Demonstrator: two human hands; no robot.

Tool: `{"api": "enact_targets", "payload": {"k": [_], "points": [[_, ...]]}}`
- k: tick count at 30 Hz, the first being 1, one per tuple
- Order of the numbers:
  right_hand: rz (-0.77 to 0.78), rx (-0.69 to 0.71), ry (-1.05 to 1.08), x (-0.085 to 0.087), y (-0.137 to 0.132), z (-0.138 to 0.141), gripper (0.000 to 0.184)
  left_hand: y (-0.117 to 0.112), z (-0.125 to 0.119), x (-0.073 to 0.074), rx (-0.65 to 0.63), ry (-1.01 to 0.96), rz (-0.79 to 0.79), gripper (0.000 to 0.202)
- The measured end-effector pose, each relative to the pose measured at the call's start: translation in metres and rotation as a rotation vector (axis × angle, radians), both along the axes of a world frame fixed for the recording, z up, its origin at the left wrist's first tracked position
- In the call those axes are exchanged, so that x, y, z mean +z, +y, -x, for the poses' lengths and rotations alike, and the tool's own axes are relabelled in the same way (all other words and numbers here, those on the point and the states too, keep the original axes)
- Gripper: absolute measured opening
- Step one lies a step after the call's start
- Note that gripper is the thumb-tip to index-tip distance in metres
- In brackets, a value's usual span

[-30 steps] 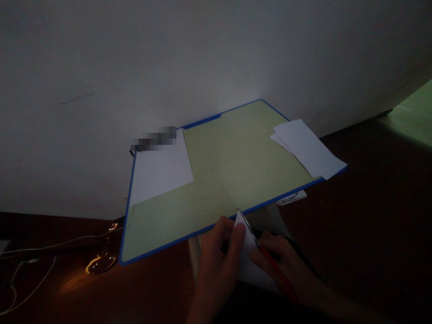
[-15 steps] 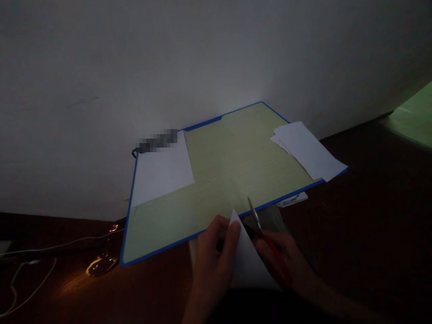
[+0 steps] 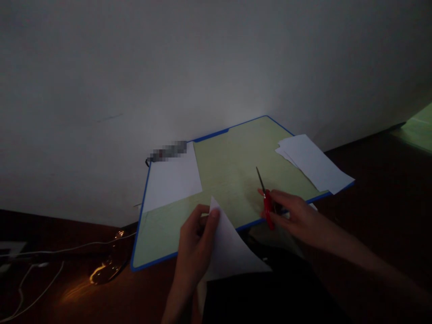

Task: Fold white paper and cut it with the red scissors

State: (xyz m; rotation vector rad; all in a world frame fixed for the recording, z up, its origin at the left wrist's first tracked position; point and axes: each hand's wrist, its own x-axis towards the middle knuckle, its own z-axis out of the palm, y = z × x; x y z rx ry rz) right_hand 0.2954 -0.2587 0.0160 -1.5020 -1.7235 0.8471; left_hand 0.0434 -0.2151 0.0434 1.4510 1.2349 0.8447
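My left hand pinches a white sheet of paper near its pointed corner, thumb on top. The paper hangs down toward my lap, in front of the table's near edge. My right hand grips a pair of scissors by the red handles, over the near edge of the small folding table. The scissors' blades look closed and point away from me, apart from the paper. Part of the right fingers is hidden behind the handles.
Several white sheets lie stacked at the table's right end, slightly overhanging. Another white sheet lies at the left, with a dark pixelated object at its top. A pale wall stands behind. White cables run at the lower left.
My right hand has moved up and away from the paper with the scissors, now above the table's edge. My left hand has shifted slightly left with the paper. The whole view has tilted a little.
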Motion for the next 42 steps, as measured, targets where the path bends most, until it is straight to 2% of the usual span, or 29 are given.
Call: {"api": "enact_targets", "payload": {"k": [4,7,9,13,18,20,23,26,33,37,42], "points": [[-0.042,-0.09,-0.133,0.014,0.038,-0.016,0.017,0.029,0.007,0.013,0.025,0.034,-0.109,0.034],[-0.135,-0.157,-0.1,0.024,0.054,-0.015,0.023,0.049,0.011,0.03,0.079,0.046,-0.212,0.031],[-0.138,-0.13,0.03,0.028,0.053,-0.009,0.025,0.055,0.014,0.042,0.092,0.029,-0.264,0.029],[-0.04,0.05,0.347,0.026,0.029,0.006,0.021,0.05,0.025,0.057,0.125,-0.028,-0.387,0.026],[0.101,0.119,0.668,0.006,0.001,0.026,0.032,0.043,0.039,0.051,0.237,-0.12,-0.558,0.025],[0.147,0.165,0.757,0.001,-0.005,0.035,0.035,0.042,0.04,0.047,0.228,-0.159,-0.616,0.024],[0.229,0.258,0.84,0.004,-0.013,0.045,0.036,0.04,0.036,0.046,0.19,-0.211,-0.641,0.023],[0.289,0.313,0.845,0.012,-0.019,0.052,0.035,0.037,0.031,0.049,0.166,-0.251,-0.613,0.023],[0.247,0.203,0.788,0.017,-0.021,0.057,0.031,0.038,0.031,0.048,0.179,-0.238,-0.603,0.024],[0.234,0.213,0.772,0.02,-0.02,0.057,0.027,0.038,0.033,0.048,0.185,-0.204,-0.607,0.025],[0.209,0.208,0.7,0.023,-0.025,0.062,0.021,0.043,0.039,0.047,0.255,-0.139,-0.577,0.027]]}}
